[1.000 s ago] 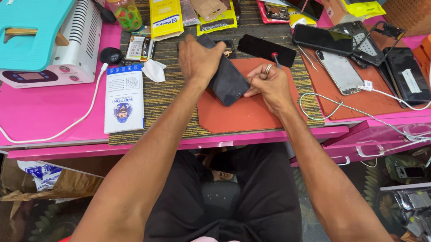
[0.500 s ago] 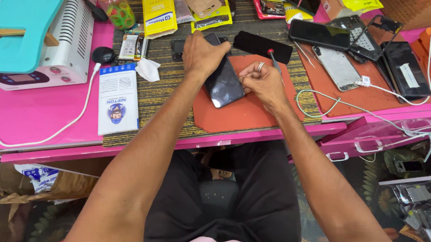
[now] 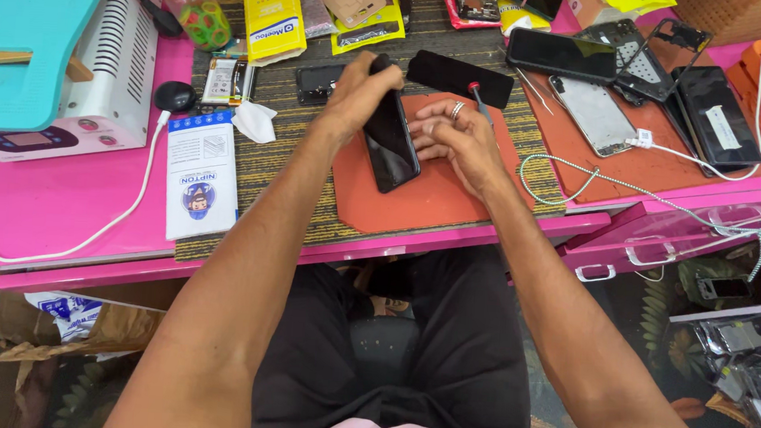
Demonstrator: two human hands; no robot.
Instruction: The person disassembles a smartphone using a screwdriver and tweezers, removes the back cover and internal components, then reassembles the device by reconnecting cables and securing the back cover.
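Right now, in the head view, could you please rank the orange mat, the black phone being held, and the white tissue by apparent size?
1. Orange mat, largest.
2. Black phone.
3. White tissue, smallest.

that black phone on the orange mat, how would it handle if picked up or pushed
The phone looks stiff: a flat slab, propped on edge by the left hand without bending. Its glossy face probably makes it slippery and easily scratched. Tilted as it is, it would likely fall flat on the mat if released, not roll. The right hand rests beside it.
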